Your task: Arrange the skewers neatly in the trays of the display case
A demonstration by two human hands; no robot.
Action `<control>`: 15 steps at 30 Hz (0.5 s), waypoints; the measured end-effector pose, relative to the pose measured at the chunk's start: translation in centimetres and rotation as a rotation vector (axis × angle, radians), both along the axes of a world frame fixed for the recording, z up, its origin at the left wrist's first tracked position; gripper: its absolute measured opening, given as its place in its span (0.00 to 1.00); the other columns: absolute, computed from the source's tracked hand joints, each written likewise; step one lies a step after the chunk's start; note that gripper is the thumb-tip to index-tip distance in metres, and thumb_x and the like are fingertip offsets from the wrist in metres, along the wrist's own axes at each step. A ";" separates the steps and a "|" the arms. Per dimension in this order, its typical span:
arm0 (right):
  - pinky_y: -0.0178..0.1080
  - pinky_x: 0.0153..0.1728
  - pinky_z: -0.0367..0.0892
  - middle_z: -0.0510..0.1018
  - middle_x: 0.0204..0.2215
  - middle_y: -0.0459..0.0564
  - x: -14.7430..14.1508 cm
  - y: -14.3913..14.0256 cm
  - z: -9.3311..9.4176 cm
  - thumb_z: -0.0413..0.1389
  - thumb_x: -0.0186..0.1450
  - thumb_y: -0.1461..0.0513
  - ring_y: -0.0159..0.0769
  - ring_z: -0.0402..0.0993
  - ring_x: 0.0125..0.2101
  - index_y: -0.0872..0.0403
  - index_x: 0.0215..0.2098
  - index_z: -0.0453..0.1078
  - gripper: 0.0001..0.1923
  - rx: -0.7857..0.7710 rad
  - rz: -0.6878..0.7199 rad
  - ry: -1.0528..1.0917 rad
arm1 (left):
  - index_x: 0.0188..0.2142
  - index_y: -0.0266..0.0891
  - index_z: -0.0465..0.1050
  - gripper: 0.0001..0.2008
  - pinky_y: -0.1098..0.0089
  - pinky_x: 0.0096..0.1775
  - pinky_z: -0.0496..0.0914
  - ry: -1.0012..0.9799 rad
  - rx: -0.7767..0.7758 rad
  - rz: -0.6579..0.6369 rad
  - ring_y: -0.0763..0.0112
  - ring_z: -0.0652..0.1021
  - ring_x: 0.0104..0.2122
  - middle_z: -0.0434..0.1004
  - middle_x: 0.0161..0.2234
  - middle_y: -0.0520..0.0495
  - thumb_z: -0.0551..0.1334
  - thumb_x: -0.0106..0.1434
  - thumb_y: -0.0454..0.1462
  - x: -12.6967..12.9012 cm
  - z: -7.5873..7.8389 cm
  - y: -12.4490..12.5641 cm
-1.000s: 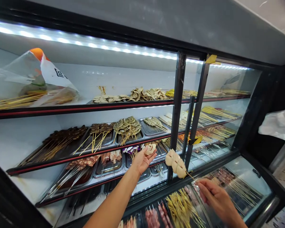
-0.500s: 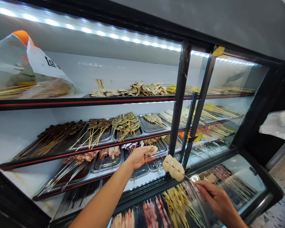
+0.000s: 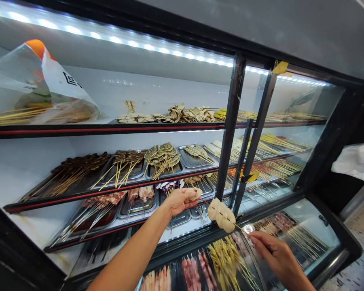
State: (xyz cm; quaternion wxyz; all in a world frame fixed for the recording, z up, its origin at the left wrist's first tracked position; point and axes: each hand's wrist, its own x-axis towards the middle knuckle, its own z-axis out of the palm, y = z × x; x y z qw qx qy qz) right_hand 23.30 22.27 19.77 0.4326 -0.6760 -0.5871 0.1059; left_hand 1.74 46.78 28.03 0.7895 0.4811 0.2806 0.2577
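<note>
Skewer in right grip

our left hand now curls shut around the pale skewer piece, where a second ago it lay open with the piece resting on spread fingers; the hand sits a little lower against the trays. the skewer of pale round slices in our right hand hangs lower and slightly further left than before, closer to the left hand. our view has tipped up a touch, so the plastic bag on the top shelf rides higher in frame.
</note>
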 end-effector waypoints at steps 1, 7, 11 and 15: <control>0.32 0.25 0.63 0.68 0.18 0.46 0.0 0.0 0.0 0.44 0.67 0.48 0.30 0.65 0.21 0.54 0.39 0.74 0.23 0.003 -0.007 0.002 | 0.38 0.29 0.75 0.12 0.68 0.42 0.73 -0.002 0.005 -0.003 0.66 0.78 0.37 0.76 0.38 0.38 0.67 0.53 0.30 0.0 0.1 -0.1; 0.31 0.24 0.64 0.71 0.19 0.47 -0.3 0.0 0.4 0.45 0.66 0.48 0.30 0.66 0.21 0.53 0.39 0.75 0.23 0.000 -0.042 -0.009 | 0.38 0.28 0.75 0.15 0.72 0.38 0.74 -0.001 0.042 0.022 0.68 0.78 0.33 0.77 0.37 0.38 0.69 0.48 0.27 0.0 0.7 -0.9; 0.30 0.30 0.67 0.76 0.27 0.48 -0.5 -0.3 0.9 0.45 0.66 0.50 0.32 0.71 0.27 0.52 0.37 0.75 0.20 0.017 -0.027 -0.050 | 0.38 0.28 0.75 0.15 0.73 0.36 0.74 0.041 0.082 0.043 0.70 0.77 0.31 0.77 0.36 0.39 0.69 0.48 0.28 0.1 0.9 -1.2; 0.30 0.33 0.68 0.77 0.30 0.49 -0.6 -0.7 1.0 0.45 0.67 0.51 0.33 0.73 0.30 0.51 0.37 0.75 0.20 0.034 -0.023 -0.072 | 0.35 0.29 0.76 0.13 0.72 0.36 0.73 0.065 0.118 0.058 0.69 0.77 0.31 0.77 0.34 0.40 0.70 0.47 0.28 0.3 0.7 -1.4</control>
